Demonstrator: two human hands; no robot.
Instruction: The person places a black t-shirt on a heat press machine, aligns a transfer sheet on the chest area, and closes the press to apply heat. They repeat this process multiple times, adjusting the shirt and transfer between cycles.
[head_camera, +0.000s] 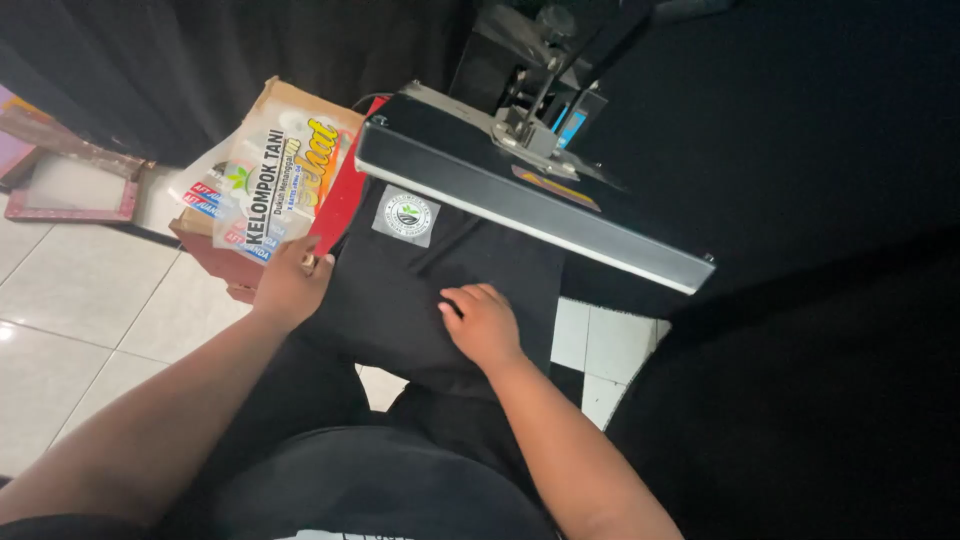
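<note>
A black shirt lies flat on the lower plate of a heat press, with a small square transfer bearing a round emblem on its upper part. My right hand rests palm down on the shirt, fingers curled, below and right of the transfer. At the shirt's left edge my left hand grips the cloth, next to a stack of printed sheets. The raised upper plate of the heat press hangs just above the transfer.
A cardboard box with printed transfer sheets and a red sheet stands left of the press. A framed screen lies on the white tiled floor at far left. Dark cloth fills the right side.
</note>
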